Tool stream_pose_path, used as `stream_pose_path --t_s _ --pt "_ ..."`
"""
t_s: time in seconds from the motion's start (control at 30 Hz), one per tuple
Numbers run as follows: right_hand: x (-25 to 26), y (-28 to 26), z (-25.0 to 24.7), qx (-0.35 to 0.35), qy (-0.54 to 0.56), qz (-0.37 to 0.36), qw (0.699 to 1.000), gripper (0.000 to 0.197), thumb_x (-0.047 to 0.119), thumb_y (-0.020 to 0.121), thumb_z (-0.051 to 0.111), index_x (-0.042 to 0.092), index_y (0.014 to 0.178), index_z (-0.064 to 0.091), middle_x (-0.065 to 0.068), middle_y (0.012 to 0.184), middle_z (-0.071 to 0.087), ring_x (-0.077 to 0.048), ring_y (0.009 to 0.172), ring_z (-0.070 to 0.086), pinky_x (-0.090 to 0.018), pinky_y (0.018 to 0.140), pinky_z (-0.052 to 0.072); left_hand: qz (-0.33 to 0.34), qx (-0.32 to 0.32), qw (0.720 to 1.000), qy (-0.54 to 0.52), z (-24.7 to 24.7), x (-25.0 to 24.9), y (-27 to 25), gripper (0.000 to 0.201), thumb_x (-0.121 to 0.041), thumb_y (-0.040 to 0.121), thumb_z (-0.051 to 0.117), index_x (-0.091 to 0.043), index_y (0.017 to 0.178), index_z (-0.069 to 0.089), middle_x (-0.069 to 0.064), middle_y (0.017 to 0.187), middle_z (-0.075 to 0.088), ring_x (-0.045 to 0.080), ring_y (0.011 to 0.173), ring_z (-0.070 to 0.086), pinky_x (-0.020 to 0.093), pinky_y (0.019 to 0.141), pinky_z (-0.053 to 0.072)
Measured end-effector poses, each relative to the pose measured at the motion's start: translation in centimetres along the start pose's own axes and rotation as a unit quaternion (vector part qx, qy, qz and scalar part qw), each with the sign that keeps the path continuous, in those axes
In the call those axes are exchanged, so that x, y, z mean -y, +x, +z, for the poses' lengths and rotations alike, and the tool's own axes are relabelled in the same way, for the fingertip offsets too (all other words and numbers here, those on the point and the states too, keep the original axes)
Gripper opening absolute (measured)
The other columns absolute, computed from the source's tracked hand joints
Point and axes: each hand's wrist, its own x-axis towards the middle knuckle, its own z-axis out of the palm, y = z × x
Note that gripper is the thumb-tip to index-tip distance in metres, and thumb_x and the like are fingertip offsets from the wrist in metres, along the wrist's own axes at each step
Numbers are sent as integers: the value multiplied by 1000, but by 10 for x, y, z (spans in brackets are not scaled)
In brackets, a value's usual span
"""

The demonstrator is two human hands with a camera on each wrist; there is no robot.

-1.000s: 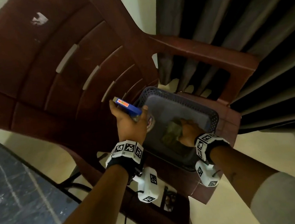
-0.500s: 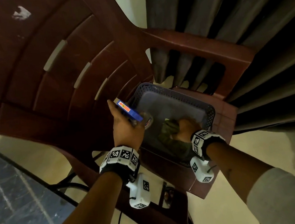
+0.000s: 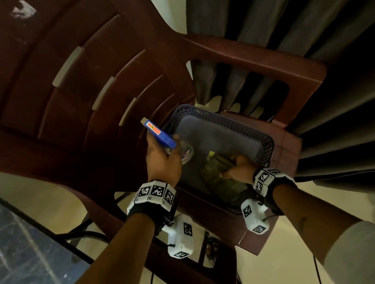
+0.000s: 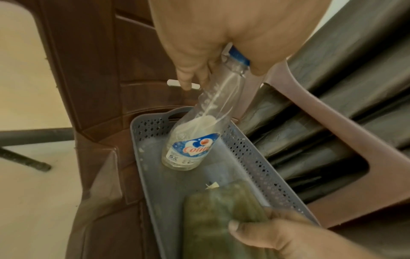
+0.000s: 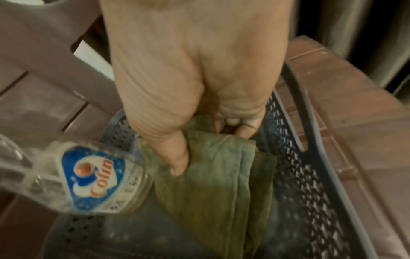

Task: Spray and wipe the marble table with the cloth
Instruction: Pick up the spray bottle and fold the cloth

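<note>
My left hand (image 3: pixel 163 158) grips the neck of a clear spray bottle (image 4: pixel 199 133) with a blue trigger head (image 3: pixel 159 135) and a blue Colin label (image 5: pixel 93 177). The bottle hangs tilted just above the floor of a grey perforated basket (image 3: pixel 266 147). My right hand (image 3: pixel 238 167) pinches a folded olive-green cloth (image 5: pixel 213 184) between thumb and fingers, inside the same basket and near its right wall. The bottle's base is close to the cloth in the right wrist view. A corner of the dark marble table (image 3: pixel 18 262) shows at the lower left.
The basket (image 4: pixel 155 184) sits on the seat of a brown plastic chair (image 3: pixel 64 75), with an armrest (image 3: pixel 267 68) to its right. Dark curtains (image 3: pixel 308 16) hang behind. Black cables and table legs cross the pale floor (image 3: pixel 46 205) between chair and table.
Both hands have drawn back and up a little from the basket. The cloth has been lifted off the basket floor, and the bottle has risen with the left hand.
</note>
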Motion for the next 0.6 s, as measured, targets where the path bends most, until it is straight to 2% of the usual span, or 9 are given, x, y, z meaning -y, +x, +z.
stream_pose_path --t_s 0.1,0.17,0.2,0.23,0.3,0.37,0.43,0.53,0.6 --pt "-7 5 -6 -14 108 -6 994 68 20 72 89 10 132 58 -9 123 67 -30 115 64 -46 100 53 11 15 1000 -9 -3 -8 -2 63 -35 105 57 -19 159 29 2 120 60 19 105 63 38 93 53" --pt "-6 2 -19 -17 181 -4 983 83 31 60 90 12 134 57 -7 124 68 -30 115 65 -48 101 53 24 17 1000 -8 -7 -19 -3 58 -36 105 57 -19 155 35 2 114 62 19 101 64 33 88 50" --pt "-5 -4 -24 -14 215 -5 977 82 33 58 89 12 132 61 -7 122 70 -30 112 66 -49 99 54 37 16 999 -4 -10 -25 -4 53 -36 104 58 -18 151 40 0 107 63 17 94 65 31 84 50" --pt "-1 -17 -31 -9 248 -2 969 73 29 62 88 9 128 64 -9 119 72 -31 109 69 -50 98 55 57 13 998 -1 -14 -34 -6 48 -37 104 58 -18 146 44 -2 99 64 13 88 65 27 80 50" --pt "8 -48 -43 28 337 2 941 43 11 82 79 4 123 69 -16 119 72 -35 109 70 -55 98 53 87 -1 996 5 -22 -55 -14 41 -37 103 59 -18 137 48 -8 93 62 7 83 62 13 71 45" --pt "18 -81 -50 66 415 -1 907 33 5 91 68 2 124 68 -19 124 70 -37 115 67 -57 103 49 107 -20 994 -5 -33 -79 -25 33 -39 103 58 -21 129 50 -9 93 61 5 83 61 4 67 41" --pt "30 -116 -59 80 467 -7 881 28 6 94 63 2 121 68 -18 121 71 -37 113 67 -54 102 50 119 -32 992 -40 -48 -109 -44 21 -39 103 58 -29 119 49 -7 92 62 4 80 61 5 66 42" --pt "49 -175 -70 76 513 -32 855 20 15 93 64 5 111 68 -18 113 70 -34 100 71 -47 89 56 148 -61 983 -91 -79 -153 -78 11 -33 101 64 -36 96 55 -9 82 62 -2 69 59 11 66 43" --pt "70 -221 -76 72 555 -56 827 26 21 94 65 8 116 68 -20 117 70 -37 107 69 -51 98 52 162 -81 976 -120 -107 -182 -103 20 -30 98 69 -37 85 56 -10 78 60 -2 67 57 15 69 46"
